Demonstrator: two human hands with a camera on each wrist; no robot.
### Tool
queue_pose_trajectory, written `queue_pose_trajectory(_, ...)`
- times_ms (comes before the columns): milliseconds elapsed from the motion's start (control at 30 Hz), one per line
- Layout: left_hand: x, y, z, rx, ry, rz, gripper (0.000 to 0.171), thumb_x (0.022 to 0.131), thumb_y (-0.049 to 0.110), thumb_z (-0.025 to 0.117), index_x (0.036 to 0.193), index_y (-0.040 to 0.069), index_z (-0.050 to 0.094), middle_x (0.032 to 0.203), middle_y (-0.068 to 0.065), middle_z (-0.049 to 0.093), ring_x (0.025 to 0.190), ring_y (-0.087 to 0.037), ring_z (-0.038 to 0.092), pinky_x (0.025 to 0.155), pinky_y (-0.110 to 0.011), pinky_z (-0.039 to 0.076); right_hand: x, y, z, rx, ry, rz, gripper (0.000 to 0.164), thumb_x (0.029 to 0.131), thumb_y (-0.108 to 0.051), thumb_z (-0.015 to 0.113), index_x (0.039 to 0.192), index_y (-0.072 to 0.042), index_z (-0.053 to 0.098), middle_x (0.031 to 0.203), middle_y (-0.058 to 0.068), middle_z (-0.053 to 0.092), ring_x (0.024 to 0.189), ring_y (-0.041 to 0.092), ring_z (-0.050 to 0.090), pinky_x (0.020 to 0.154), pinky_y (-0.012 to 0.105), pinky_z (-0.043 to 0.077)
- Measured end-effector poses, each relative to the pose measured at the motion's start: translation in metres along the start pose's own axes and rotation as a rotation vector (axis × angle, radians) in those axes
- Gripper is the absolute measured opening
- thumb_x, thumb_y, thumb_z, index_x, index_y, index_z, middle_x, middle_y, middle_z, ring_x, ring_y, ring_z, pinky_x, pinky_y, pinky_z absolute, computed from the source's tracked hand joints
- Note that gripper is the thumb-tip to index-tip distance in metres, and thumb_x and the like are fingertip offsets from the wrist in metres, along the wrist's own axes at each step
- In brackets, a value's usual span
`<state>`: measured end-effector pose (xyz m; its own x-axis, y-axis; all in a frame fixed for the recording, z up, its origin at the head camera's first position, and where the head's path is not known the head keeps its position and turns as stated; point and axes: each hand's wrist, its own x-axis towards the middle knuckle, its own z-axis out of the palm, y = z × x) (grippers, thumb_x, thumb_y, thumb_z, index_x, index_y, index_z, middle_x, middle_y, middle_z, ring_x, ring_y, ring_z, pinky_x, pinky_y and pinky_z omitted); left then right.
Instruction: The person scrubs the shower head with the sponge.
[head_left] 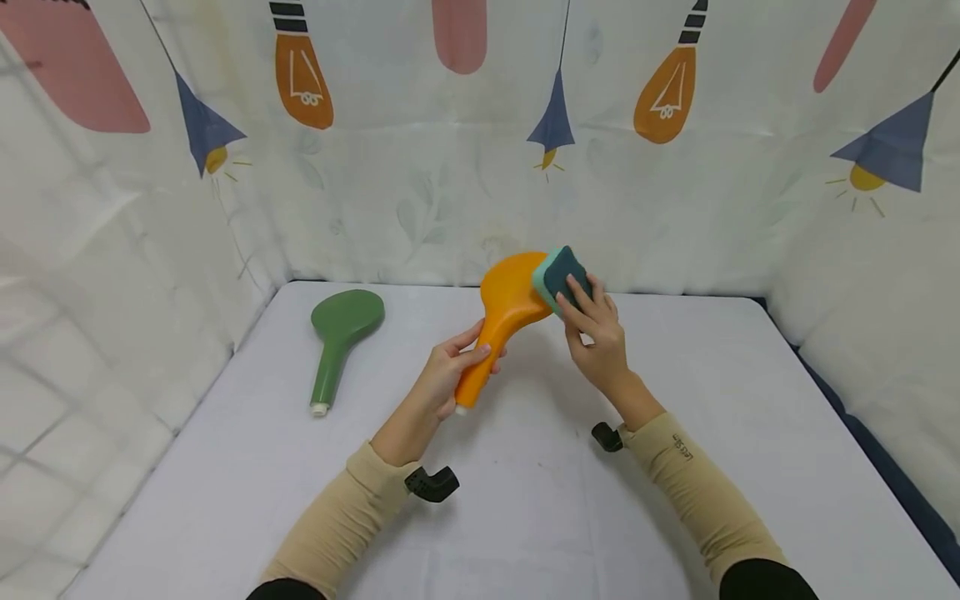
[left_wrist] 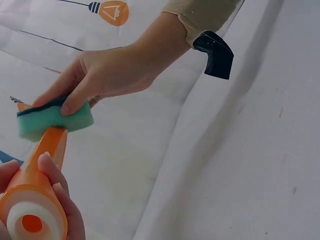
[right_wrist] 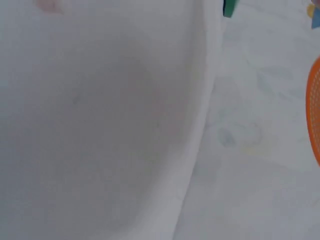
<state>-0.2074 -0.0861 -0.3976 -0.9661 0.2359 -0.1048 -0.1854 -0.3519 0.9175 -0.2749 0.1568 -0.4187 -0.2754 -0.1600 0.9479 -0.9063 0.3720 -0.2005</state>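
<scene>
My left hand (head_left: 444, 373) grips the handle of an orange shower head (head_left: 513, 293), held tilted above the table with its head pointing up and away. A light-green sponge with a dark scouring layer (head_left: 567, 279) is pinched in my right hand (head_left: 602, 348). It touches the right edge of the shower head's round back. In the left wrist view, the handle's white hollow end (left_wrist: 32, 220) faces the camera, and the sponge (left_wrist: 55, 120) meets the far orange rim. Only a strip of the perforated orange face (right_wrist: 314, 110) shows in the right wrist view; my right hand is mostly outside it.
A green shower head (head_left: 347, 321) with a white end lies on the left of the white-covered table (head_left: 525, 517). Pale curtains printed with lamps and bulbs (head_left: 420, 183) enclose the back and both sides. Each sleeve carries a black wrist camera (head_left: 432, 484).
</scene>
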Motion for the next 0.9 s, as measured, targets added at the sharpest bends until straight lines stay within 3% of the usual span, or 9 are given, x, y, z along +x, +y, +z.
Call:
queue_pose_trajectory(100,-0.002,-0.001,-0.002,0.040,-0.020,0.002,0.052,0.105,0.008,0.058,0.155,0.014,0.046,0.111,-0.018,0.071,0.073,-0.016,0.067,0.073,-0.021,0.056,0.002,0.008,-0.007,0.111,0.016,0.135,0.048,0.083,0.027,0.064,0.128,0.008,0.066,0.138,0.031,0.056,0.135,0.056,0.042,0.114,0.057,0.034)
queue_pose_trajectory(233,-0.003,0.000,-0.007,0.121,-0.056,-0.006,0.053,0.104,0.008,0.059,0.155,0.013,0.046,0.118,-0.023,0.070,0.073,-0.015,0.068,0.071,-0.022,0.056,0.001,0.015,-0.018,0.240,-0.022,0.329,0.044,0.088,0.027,0.059,0.131,0.018,0.056,0.143,0.035,0.048,0.142,0.040,0.041,0.115,0.037,0.035)
queue_pose_trajectory(400,-0.005,0.005,-0.015,0.283,-0.151,0.030,0.054,0.103,0.005,0.059,0.155,0.011,0.045,0.109,-0.016,0.073,0.074,-0.016,0.066,0.071,-0.023,0.053,0.007,0.020,-0.033,0.355,-0.083,0.591,0.046,0.100,0.013,0.055,0.146,0.007,0.048,0.153,0.023,0.043,0.143,0.025,0.043,0.110,0.024,0.038)
queue_pose_trajectory(567,-0.005,0.012,-0.018,0.436,-0.252,0.115,0.055,0.102,0.004,0.060,0.155,0.004,0.043,0.109,-0.022,0.073,0.077,-0.019,0.065,0.080,-0.028,0.053,0.012,0.023,-0.044,0.419,-0.116,0.760,0.048,0.107,0.000,0.049,0.154,-0.001,0.040,0.161,0.014,0.037,0.148,0.026,0.036,0.116,0.029,0.033)
queue_pose_trajectory(667,-0.005,0.014,-0.018,0.482,-0.276,0.137,0.055,0.102,0.005,0.061,0.154,0.004,0.042,0.113,-0.026,0.071,0.078,-0.019,0.066,0.082,-0.029,0.052,0.013,0.022,-0.047,0.437,-0.111,0.797,0.049,0.109,-0.006,0.046,0.156,-0.002,0.036,0.163,0.012,0.034,0.150,0.025,0.031,0.119,0.031,0.028)
queue_pose_trajectory(767,-0.005,0.014,-0.016,0.502,-0.279,0.145,0.055,0.103,0.005,0.061,0.154,0.004,0.042,0.116,-0.030,0.069,0.078,-0.020,0.066,0.083,-0.030,0.050,0.013,0.020,-0.047,0.412,-0.099,0.763,0.047,0.109,-0.008,0.046,0.156,-0.002,0.039,0.162,0.014,0.035,0.149,0.024,0.033,0.118,0.028,0.029)
queue_pose_trajectory(900,-0.006,0.013,-0.013,0.499,-0.269,0.140,0.055,0.103,0.005,0.060,0.155,0.004,0.041,0.120,-0.032,0.067,0.079,-0.019,0.066,0.085,-0.031,0.050,0.012,0.018,-0.044,0.268,-0.091,0.527,0.043,0.105,0.006,0.050,0.147,0.006,0.049,0.152,0.022,0.047,0.143,0.033,0.043,0.115,0.030,0.035)
